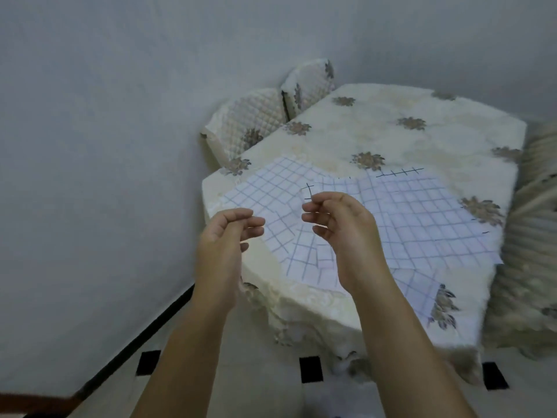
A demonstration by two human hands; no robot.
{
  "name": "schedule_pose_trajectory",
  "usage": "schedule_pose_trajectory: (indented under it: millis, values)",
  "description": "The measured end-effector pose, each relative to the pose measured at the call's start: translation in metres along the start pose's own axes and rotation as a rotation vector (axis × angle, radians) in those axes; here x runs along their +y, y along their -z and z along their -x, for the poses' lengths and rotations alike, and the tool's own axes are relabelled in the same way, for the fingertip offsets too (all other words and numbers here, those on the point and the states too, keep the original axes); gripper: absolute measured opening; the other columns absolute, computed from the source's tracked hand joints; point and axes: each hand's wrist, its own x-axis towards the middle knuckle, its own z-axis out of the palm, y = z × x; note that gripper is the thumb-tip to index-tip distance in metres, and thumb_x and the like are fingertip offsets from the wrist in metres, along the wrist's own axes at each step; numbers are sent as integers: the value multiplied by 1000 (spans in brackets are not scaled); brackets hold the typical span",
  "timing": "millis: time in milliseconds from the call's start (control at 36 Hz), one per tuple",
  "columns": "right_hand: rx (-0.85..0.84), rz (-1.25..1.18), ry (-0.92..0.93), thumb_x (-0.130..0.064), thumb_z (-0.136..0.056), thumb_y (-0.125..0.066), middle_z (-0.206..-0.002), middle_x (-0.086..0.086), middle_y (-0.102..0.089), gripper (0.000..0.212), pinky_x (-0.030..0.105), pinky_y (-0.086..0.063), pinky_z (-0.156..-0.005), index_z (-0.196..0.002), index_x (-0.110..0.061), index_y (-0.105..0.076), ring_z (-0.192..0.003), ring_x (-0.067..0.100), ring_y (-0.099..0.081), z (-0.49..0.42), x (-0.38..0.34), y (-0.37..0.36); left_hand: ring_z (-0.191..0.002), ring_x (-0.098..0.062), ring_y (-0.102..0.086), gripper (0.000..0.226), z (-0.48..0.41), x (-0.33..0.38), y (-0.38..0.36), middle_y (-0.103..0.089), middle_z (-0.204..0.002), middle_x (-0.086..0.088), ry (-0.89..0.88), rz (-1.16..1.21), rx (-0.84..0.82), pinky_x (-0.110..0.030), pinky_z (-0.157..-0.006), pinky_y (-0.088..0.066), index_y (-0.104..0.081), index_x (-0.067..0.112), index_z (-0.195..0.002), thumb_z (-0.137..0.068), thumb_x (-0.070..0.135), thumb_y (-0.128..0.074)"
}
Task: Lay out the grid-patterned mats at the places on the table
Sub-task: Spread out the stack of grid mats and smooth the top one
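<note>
Several white mats with a blue grid [401,218] lie overlapping on the near half of the table [376,131], which is draped in a cream cloth with brown flowers. The left mat [265,188] is rumpled and reaches the table's left edge. My right hand [340,233] hovers over the middle of the mats, thumb and forefinger pinched on a raised mat corner [308,191] with dark lines. My left hand [226,239] is over the table's near-left edge with its fingers curled toward the thumb at the mat's border. Whether it grips the mat is unclear.
Two quilted chair backs [259,122] stand against the table's far left side. A ribbed cream chair [530,236] is at the right. A grey wall [105,146] lies close on the left. The tiled floor [271,387] has black squares.
</note>
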Motion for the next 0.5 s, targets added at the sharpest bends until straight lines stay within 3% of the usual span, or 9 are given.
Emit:
schedule_pose_trajectory:
  millis: [222,361,500]
  values:
    - [367,-14,18,-2,-90,-41,-74,1,-67,27,24,-45,-69,-79,-14,-62,-70,14,-63,-21,-3,61,-72,-12,-65,26,-36,-24,-54,-70,-79,1,100,-21,-263,-24,-65,-41,-60,18,-83,-90,2,-41]
    - [397,13,11,-3,-90,-42,-75,1,-67,25,26,-44,-71,-80,-15,-62,-71,15,-63,-48,0,88,-76,-13,-65,25,-52,-47,-93,-70,-85,0,188,-116,-375,-25,-70,-42,-60,19,-86,-92,4,-40]
    - [404,46,-47,-5,-91,-43,-78,1,-67,23,26,-43,-72,-82,-15,-62,-71,14,-62,-77,9,122,-77,-12,-64,25,-76,-77,-118,-68,-86,-1,249,-208,-352,-25,-70,-42,-58,18,-85,-93,4,-40]
